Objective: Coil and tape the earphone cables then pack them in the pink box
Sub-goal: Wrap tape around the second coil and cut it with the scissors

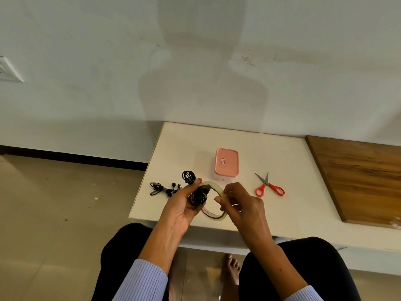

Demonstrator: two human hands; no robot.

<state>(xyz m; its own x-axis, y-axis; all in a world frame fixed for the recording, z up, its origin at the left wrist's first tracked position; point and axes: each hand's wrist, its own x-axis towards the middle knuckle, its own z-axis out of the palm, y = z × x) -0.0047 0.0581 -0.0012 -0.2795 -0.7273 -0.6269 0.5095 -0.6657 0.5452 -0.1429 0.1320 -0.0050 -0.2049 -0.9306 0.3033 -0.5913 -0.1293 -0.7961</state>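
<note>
Left hand [184,205] grips the coiled black earphone cable [195,190] near the closed pink plastic box [227,162], right hand [240,205] pinches the clear tape roll [213,200]; risk: coil springs loose if grip slackens before tape lands.

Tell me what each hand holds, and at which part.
The left hand grips the coiled earphone cable around its middle. The right hand pinches the tape roll at its rim.

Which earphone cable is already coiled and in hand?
The black earphone bundle gripped by the left hand; the other earphones lie loose on the table.
</note>
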